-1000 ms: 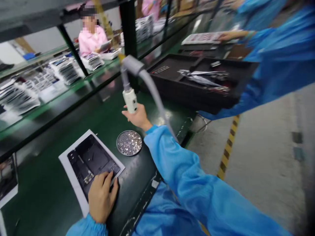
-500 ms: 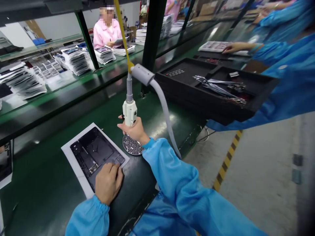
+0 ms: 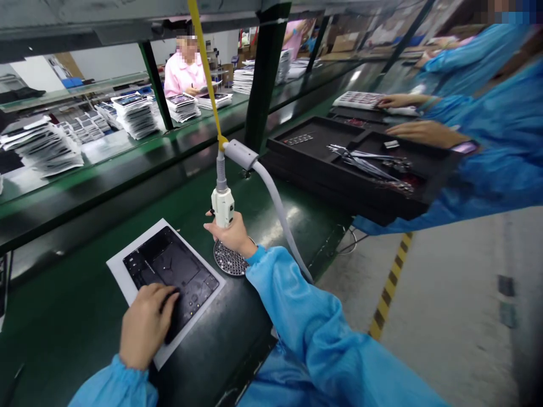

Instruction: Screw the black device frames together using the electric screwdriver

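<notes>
My right hand [image 3: 231,234] is wrapped around a white electric screwdriver [image 3: 223,206], which stands upright below a yellow cord. Its lower end is hidden behind the hand. Beneath this hand lies a round dish [image 3: 232,261] full of small holes, with shiny bits in them. My left hand [image 3: 146,322] is over the left-hand lower part of a black tablet housing [image 3: 186,271], its fingers curled and drawn near the thumb. Whether a small part is between those fingertips is hidden. Under the housing is a white sheet [image 3: 163,356] on the green bench.
A thick grey cable [image 3: 275,195] curves down beside my right arm. To the right is a black divided tray [image 3: 314,152] holding metal parts and strips. A co-worker's hands [image 3: 428,134] are beyond it. Stacks of sheets [image 3: 133,116] line the far bench.
My left hand has shifted left across the housing, from its near right corner to its left-hand lower part. The right hand still grips the screwdriver. A co-worker's second hand has appeared over the tray.
</notes>
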The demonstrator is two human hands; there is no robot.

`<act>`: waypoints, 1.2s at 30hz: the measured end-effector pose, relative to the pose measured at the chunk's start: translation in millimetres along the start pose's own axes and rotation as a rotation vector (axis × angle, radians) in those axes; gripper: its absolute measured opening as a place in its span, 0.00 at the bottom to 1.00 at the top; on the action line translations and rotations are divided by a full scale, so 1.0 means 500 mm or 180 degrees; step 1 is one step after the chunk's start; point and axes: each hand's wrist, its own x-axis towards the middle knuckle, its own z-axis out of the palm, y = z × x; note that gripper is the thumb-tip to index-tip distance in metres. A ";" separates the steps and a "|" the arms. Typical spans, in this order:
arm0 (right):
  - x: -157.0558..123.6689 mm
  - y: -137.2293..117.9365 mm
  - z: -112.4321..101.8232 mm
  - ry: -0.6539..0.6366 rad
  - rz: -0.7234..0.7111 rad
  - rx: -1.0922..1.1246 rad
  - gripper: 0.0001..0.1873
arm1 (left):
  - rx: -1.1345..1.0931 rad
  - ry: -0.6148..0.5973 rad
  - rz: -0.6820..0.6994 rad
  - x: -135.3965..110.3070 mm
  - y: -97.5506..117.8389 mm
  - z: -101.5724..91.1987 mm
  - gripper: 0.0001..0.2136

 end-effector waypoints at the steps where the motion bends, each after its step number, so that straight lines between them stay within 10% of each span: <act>1: 0.000 -0.001 0.000 -0.0019 0.0009 -0.0012 0.16 | 0.0058 -0.0134 -0.0300 0.001 -0.017 -0.016 0.20; 7: 0.000 0.003 -0.001 -0.0081 0.0082 -0.0070 0.18 | -0.0138 -0.0731 -0.0916 0.009 -0.050 -0.025 0.22; 24: -0.023 -0.026 -0.009 -0.0003 -0.0235 -0.0199 0.20 | -0.1555 0.0578 -0.1381 0.044 0.007 0.031 0.17; 36: -0.031 -0.033 -0.024 0.0090 -0.0530 -0.0383 0.11 | -0.1074 -0.0995 -0.1439 -0.007 0.085 0.021 0.08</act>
